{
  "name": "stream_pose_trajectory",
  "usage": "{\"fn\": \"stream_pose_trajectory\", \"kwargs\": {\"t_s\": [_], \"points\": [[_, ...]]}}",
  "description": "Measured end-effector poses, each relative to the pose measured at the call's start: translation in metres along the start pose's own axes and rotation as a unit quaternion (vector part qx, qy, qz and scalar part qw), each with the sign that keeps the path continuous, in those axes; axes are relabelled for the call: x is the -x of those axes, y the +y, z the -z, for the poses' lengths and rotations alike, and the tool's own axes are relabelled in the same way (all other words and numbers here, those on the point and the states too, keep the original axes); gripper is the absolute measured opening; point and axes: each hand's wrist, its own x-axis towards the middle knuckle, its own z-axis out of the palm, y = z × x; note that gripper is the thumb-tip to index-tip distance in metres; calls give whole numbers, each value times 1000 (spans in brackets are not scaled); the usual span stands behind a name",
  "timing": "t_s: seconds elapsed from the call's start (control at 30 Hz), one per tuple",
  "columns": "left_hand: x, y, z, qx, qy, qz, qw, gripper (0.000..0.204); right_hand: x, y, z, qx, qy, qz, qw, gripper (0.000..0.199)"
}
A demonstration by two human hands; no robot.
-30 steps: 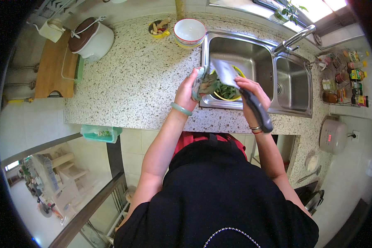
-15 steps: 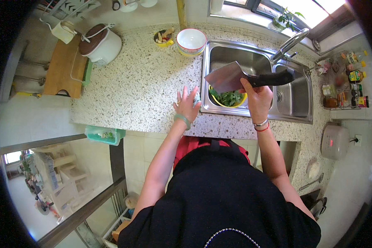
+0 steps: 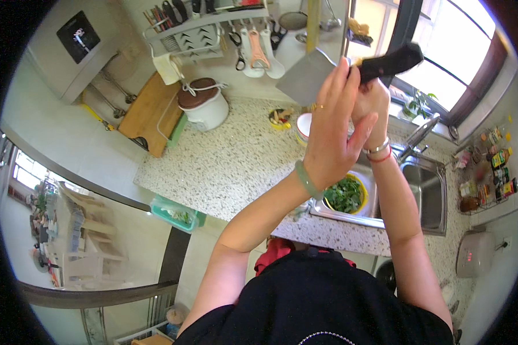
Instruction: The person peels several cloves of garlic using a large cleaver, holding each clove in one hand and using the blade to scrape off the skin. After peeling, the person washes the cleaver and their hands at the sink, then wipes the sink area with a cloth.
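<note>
Right hand (image 3: 373, 109): fingers closed around the black handle (image 3: 392, 63) of a cleaver (image 3: 306, 77), close to the blade; the grip is partly covered by the left hand (image 3: 335, 135). Left fingers (image 3: 338, 83) straight, close together, thumb spread off to the side; left hand not gripping anything, in front of the blade-handle junction. Can't tell if it touches.

Cleaver is up in the air, well off the tabletop (image 3: 242, 155). Long axis slants: blade end to the person's left and lower in view, handle butt to the right and higher. One broad face toward camera; can't tell which edge is sharp. Blade broad, roughly four-cornered, plain dull grey metal, near corner hidden by the left hand. Handle thick, dark, butt end slightly wider.

Green bangle (image 3: 309, 181) on left wrist, silver bracelet (image 3: 377, 148) and red cord (image 3: 381, 158) on right. Below the wrists: leafy greens (image 3: 344, 194) in a yellow bowl (image 3: 365, 198) at the sink (image 3: 423, 198). Left of the sink, red-rimmed white bowl (image 3: 303, 125), then small yellow dish (image 3: 280, 126).
</note>
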Motion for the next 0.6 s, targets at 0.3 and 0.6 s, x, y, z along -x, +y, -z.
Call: {"fn": "stream_pose_trajectory", "kwargs": {"t_s": [0.3, 0.6], "points": [[-92, -68, 67, -69, 98, -39, 992, 67, -103, -69, -101, -142, -21, 160, 977, 22], [-175, -158, 157, -103, 107, -47, 988, 50, -187, -126, -204, -336, -139, 208, 908, 4]]}}
